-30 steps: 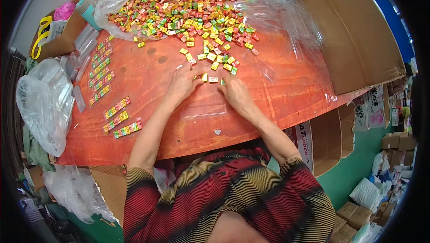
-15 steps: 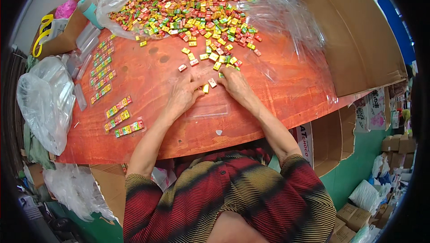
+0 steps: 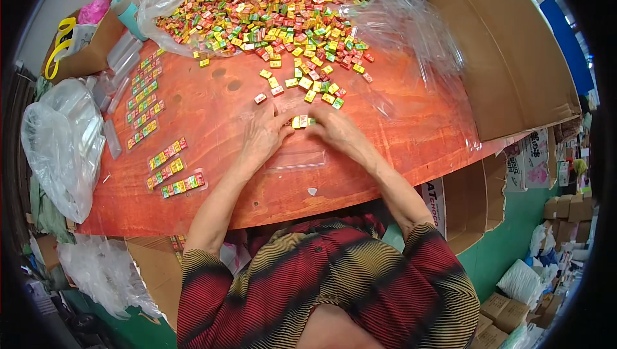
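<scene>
Since half a second ago, our right hand (image 3: 337, 130) has come in toward our left hand (image 3: 262, 132), and the loose pieces between them now make a short row of small boxes (image 3: 300, 121), side by side. We see hard little block shapes with flat, smooth faces, mostly yellow, with a bit of green at the right end. The row is right between our hands, on the wooden table (image 3: 218, 114), which is red and streaky with dark round knots.

Just below it lies a clear plastic tray (image 3: 295, 161), long, thin and see-through. Beyond our hands we have some scattered boxes (image 3: 305, 83), then a big, bumpy pile of boxes (image 3: 270, 8) in red, yellow and green. To our left, filled trays (image 3: 183, 184) hold neat rows of boxes. Farther left sits a crinkly, shiny plastic bag (image 3: 64, 150), and a stiff brown cardboard box (image 3: 508, 47) stands on the right.

Both our arms reach forward from our sides, and our hands turn in toward each other, palms down. Our left thumb and finger are bent and almost closed, pinching the left end. Our right fingers curl nearly closed around the green end; we cannot tell where each tip is.
</scene>
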`<move>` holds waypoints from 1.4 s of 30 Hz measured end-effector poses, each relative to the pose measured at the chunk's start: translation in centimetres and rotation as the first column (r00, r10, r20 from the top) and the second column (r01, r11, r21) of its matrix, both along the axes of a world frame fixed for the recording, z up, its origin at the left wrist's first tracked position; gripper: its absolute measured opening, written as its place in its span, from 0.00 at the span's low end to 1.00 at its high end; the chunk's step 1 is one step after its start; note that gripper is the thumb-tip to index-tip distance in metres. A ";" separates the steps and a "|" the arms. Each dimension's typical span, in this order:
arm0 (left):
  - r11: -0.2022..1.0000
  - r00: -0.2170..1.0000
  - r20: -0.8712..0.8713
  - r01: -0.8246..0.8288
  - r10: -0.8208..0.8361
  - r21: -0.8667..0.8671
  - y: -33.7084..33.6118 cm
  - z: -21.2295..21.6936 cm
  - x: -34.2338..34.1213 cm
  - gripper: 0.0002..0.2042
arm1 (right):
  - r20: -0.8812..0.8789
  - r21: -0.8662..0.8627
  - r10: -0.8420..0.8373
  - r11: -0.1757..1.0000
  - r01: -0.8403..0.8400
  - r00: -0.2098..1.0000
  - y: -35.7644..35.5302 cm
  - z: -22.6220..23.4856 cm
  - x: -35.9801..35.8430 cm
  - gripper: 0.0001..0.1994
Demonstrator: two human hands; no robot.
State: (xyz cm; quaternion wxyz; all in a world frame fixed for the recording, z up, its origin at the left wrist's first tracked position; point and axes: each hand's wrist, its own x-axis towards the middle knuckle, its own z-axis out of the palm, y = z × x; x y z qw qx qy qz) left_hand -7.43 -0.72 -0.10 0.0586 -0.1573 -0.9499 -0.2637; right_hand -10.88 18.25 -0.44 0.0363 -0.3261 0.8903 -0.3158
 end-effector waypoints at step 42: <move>0.998 0.999 -0.022 -0.033 0.032 -0.045 0.2 0.2 0.8 0.18 | 0.041 -0.046 -0.117 0.992 0.119 0.992 3.2 2.1 0.1 0.11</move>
